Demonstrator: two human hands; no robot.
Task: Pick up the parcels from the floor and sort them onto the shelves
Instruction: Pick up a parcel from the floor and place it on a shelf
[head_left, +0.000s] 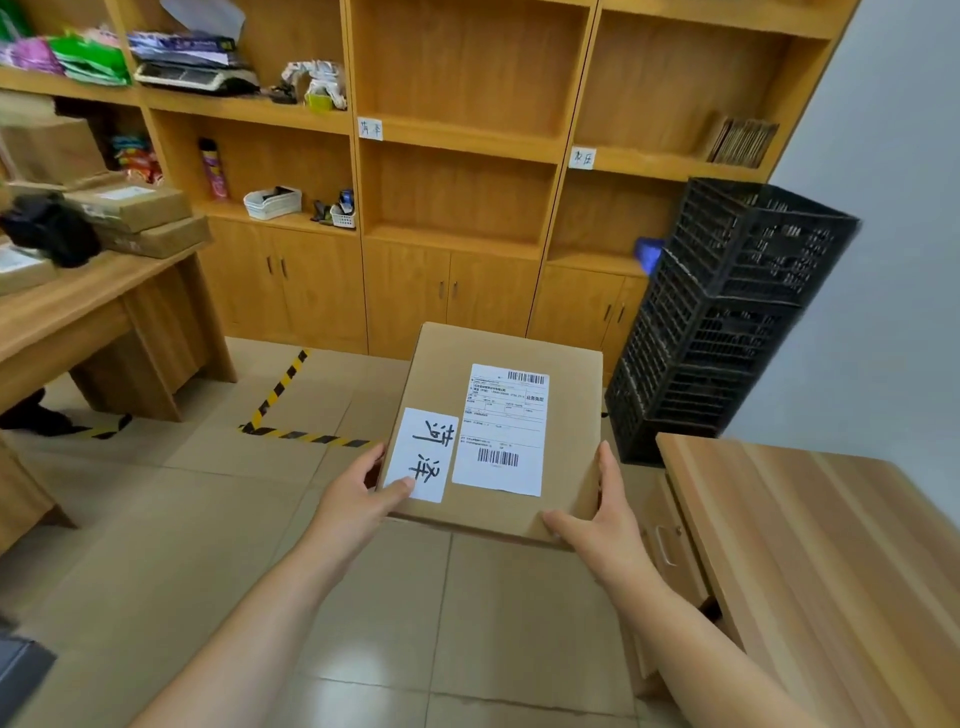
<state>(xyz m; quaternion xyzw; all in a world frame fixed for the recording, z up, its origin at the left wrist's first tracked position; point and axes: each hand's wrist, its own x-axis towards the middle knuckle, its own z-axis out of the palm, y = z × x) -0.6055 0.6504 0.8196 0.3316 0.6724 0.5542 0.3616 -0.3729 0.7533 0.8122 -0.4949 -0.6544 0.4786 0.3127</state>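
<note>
I hold a brown cardboard parcel (452, 374) in front of me above the tiled floor. A printed shipping label and a white slip with handwritten characters sit on its top. My left hand (358, 493) grips its near left corner, thumb on the slip. My right hand (608, 514) grips its near right corner. The wooden shelves (462, 132) stand ahead; the middle and right bays are mostly empty and carry small paper name tags (370, 128).
Stacked black plastic crates (727, 312) stand at the right against the shelves. A wooden desk (810, 545) is near right. At left, a table (78, 306) carries more brown parcels. Yellow-black tape (280, 387) marks the floor.
</note>
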